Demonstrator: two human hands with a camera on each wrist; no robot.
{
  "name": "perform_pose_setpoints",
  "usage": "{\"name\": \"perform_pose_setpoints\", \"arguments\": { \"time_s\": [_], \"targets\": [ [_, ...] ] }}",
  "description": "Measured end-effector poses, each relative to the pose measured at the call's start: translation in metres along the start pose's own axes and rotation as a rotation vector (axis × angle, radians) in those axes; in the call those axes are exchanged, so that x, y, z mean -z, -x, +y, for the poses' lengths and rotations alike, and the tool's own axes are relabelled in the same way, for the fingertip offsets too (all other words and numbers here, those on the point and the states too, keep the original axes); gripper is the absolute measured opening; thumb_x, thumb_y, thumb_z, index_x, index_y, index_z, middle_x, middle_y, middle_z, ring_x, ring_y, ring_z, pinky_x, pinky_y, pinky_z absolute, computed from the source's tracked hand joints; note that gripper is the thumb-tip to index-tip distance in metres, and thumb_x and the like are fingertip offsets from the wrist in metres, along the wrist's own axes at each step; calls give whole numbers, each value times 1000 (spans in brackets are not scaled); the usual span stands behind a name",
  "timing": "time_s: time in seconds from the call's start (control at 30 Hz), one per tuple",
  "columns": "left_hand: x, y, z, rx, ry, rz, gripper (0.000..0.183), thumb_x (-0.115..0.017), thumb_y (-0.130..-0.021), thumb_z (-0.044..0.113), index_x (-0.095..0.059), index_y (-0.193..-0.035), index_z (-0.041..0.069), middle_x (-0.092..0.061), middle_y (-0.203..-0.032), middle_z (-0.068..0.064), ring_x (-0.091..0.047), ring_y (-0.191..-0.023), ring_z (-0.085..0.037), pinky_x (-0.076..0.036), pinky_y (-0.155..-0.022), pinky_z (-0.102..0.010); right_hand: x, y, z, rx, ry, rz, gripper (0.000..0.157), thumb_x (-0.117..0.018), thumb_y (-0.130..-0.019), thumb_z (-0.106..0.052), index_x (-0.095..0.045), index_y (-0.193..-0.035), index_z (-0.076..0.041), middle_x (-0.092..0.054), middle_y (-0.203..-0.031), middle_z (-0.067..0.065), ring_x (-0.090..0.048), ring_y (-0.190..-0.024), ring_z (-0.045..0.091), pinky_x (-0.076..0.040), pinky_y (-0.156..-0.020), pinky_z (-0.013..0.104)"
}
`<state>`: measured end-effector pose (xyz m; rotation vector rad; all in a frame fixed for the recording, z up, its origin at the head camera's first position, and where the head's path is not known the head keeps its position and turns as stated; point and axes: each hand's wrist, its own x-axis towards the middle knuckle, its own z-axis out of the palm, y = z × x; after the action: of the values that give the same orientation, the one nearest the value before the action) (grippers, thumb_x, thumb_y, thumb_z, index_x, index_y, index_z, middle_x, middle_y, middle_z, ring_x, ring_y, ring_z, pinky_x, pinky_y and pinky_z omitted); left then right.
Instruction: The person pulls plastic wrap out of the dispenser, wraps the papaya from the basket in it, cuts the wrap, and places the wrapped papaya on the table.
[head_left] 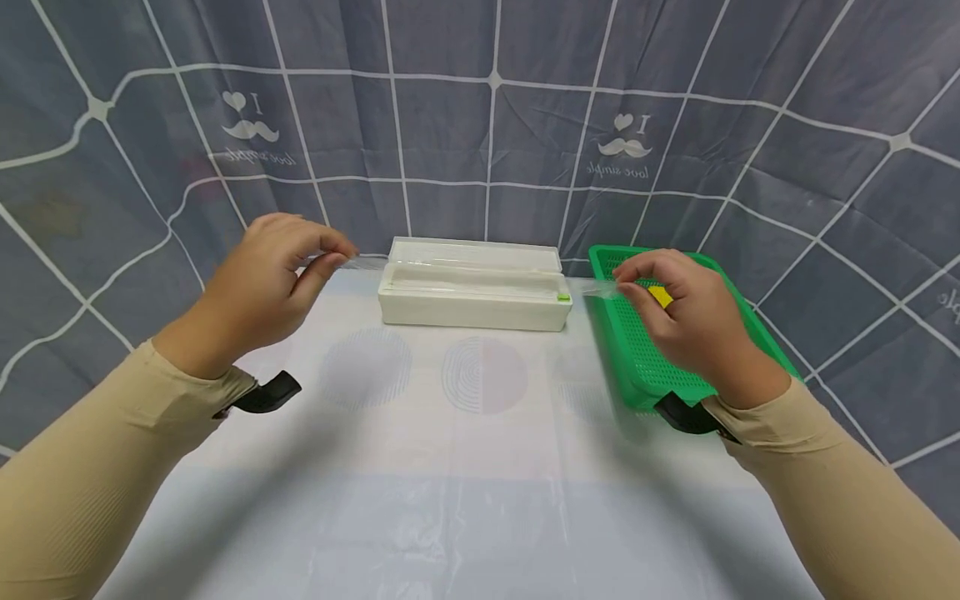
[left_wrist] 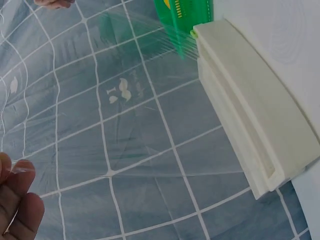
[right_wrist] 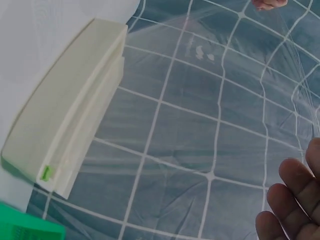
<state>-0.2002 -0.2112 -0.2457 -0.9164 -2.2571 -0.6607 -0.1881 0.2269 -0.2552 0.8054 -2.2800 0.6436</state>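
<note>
A sheet of clear cling film point(left_wrist: 135, 145) stretches out of a white cling film dispenser box point(head_left: 476, 312), whose lid point(head_left: 476, 253) stands raised at the back. My left hand point(head_left: 273, 279) pinches one corner of the film between thumb and forefinger, left of the box. To the right, my right hand point(head_left: 686, 312) pinches the opposite corner, above a green basket point(head_left: 626, 371). Both wrist views show the film spread between hands and box, see-through, with fine creases near its edges. A small green slider point(right_wrist: 46, 173) sits at the box's right end.
Something yellow point(head_left: 661, 295) lies in the basket, partly hidden by my right hand. A white patterned cloth point(head_left: 480, 442) covers the table. Behind the box hangs a grey-blue curtain with white grid lines point(head_left: 450, 125), close to the table's back edge.
</note>
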Motion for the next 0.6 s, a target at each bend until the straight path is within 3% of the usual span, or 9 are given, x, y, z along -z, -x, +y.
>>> {"name": "perform_pose_setpoints", "arguments": {
  "time_s": [0.17, 0.33, 0.47, 0.6],
  "targets": [
    [1, 13, 1, -57, 61, -70, 15, -66, -95, -8, -74, -101, 3, -77, -99, -9, -65, -92, -27, -42, -100, -49, 0, 16, -4, 29, -49, -50, 16, -75, -89, 10, -70, -98, -1, -76, -104, 10, -69, -98, 22, -45, -85, 10],
    [1, 26, -1, -76, 90, -170, 23, -69, -91, -8, -75, -101, 12, -75, -101, 3, -66, -95, -19, -45, -94, -32, -2, 33, -6, 44, -108, -130, 23, -75, -86, 13, -72, -99, -6, -78, -101, 3, -71, -95, 14, -47, -90, 7],
    [-1, 37, -2, -72, 121, -291, 28, -72, -91, -4, -75, -102, 21, -72, -102, 16, -62, -89, -5, -47, -83, -24, -5, 47, -6, 62, -155, -216, 21, -74, -90, 8, -73, -103, -9, -79, -102, -1, -72, -93, 13, -48, -93, 7],
    [-5, 48, -2, 2, 179, -460, 26, -71, -97, 5, -73, -101, 30, -67, -100, 23, -54, -86, 2, -48, -77, -25, -11, 63, -3, 77, -202, -289, 10, -72, -98, -4, -72, -105, -12, -77, -101, -5, -70, -88, 9, -54, -84, 15]
  ]
}}
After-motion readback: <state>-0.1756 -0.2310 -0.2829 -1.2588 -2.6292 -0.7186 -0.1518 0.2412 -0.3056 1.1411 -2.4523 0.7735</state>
